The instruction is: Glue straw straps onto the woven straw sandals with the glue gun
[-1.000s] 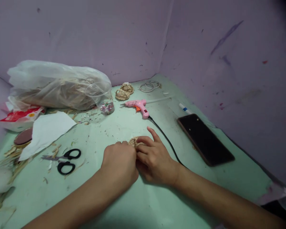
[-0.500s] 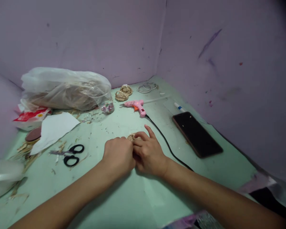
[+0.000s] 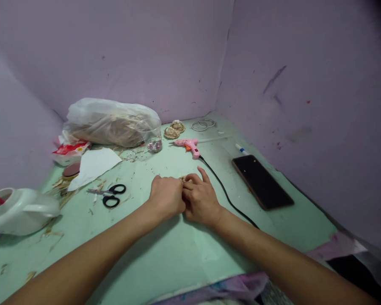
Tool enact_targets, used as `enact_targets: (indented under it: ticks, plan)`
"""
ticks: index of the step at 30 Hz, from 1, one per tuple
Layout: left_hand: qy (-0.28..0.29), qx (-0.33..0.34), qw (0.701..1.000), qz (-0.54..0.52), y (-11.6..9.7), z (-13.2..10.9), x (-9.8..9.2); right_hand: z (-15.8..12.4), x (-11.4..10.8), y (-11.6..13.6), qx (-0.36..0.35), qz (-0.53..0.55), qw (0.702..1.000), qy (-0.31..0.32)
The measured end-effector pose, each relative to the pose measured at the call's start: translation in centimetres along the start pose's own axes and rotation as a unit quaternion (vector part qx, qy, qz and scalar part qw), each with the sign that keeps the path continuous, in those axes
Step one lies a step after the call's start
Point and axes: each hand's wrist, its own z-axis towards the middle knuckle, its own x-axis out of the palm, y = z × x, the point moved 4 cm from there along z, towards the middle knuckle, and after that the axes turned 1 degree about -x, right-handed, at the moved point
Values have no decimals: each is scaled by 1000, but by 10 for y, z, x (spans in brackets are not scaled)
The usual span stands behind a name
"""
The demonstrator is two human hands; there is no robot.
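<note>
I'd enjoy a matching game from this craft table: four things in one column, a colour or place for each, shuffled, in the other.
1 glue gun
2 scissors
3 phone
4 woven straw piece

a black looped handles
b pinched between left hand and right hand
c pink
d flat beside the right wall

Pairs: 1-c, 2-a, 3-d, 4-b.

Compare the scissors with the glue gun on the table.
The scissors have black handles and grey blades; the glue gun is pink with an orange trigger. The glue gun trails a black cord; the scissors have none. The glue gun lies farther back than the scissors. Both lie flat on the green table, untouched.
</note>
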Motion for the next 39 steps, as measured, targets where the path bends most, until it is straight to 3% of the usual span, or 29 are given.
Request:
enact_targets:
  ticks: [8, 13, 16, 19, 20, 22, 24, 26, 29, 33, 36, 39]
  plan:
    - [-29, -23, 998, -47, 24, 9, -12, -10, 1, 6, -47, -33, 998, -25]
    - [-56, -3, 987, -154, 45, 15, -19, -12, -9, 12, -68, -10, 992, -104]
    - [-122, -10, 971, -205, 58, 4, -25, -9, -31, 6, -42, -6, 983, -178]
    - [-218, -58, 945, -238, 71, -23, -26, -8, -59, -11, 14, -17, 964, -266]
    - [-274, -79, 924, -254, 74, -35, -25, -9, -66, -17, 34, -15, 958, -284]
    - [-333, -60, 905, -258, 71, -55, -17, -9, -74, -28, 70, 3, 955, -289]
    - [-335, -28, 909, -245, 61, -67, -3, -9, -74, -35, 91, 39, 964, -246]
    - [-301, -13, 928, -217, 50, -69, 12, -8, -65, -39, 82, 76, 980, -167]
    - [-251, -24, 953, -167, 35, -60, 26, -6, -44, -40, 47, 104, 993, -37]
    - [-198, -53, 973, -108, 25, -38, 30, -4, -16, -42, 30, 112, 988, 97]
    - [-165, -67, 981, -74, 26, -27, 30, -4, -5, -40, 31, 118, 983, 139]
    - [-134, -54, 988, -63, 31, -23, 28, -5, -1, -36, 65, 105, 982, 141]
